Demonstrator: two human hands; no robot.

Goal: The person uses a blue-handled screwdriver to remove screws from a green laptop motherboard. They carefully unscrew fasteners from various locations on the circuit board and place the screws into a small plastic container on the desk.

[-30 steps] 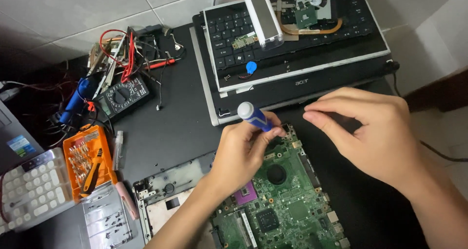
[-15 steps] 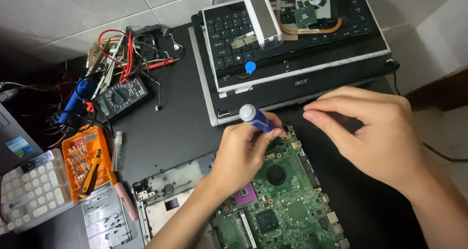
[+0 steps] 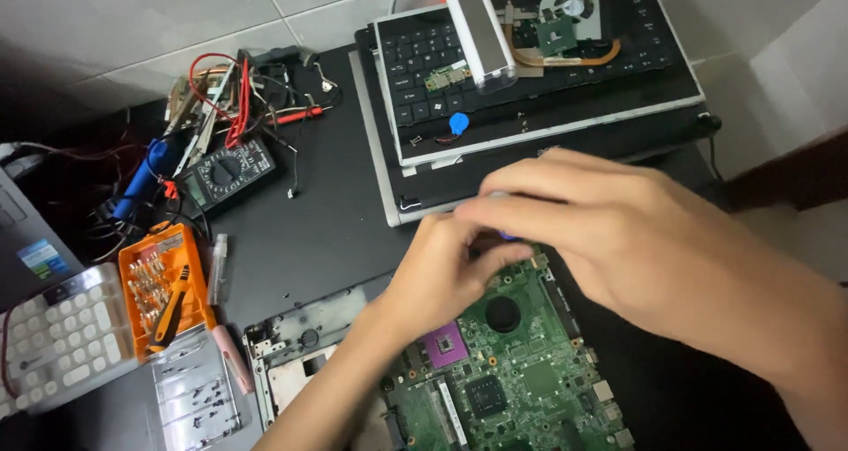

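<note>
Here both the left hand and right hand pinch a blue-handled screwdriver above the motherboard edge.

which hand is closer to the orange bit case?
Left. The left hand sits over the green board's top edge, right of the orange bit case. The right hand is farther right, beyond the left.

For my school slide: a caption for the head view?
Two hands meet over a green circuit board beside a multimeter.
</note>
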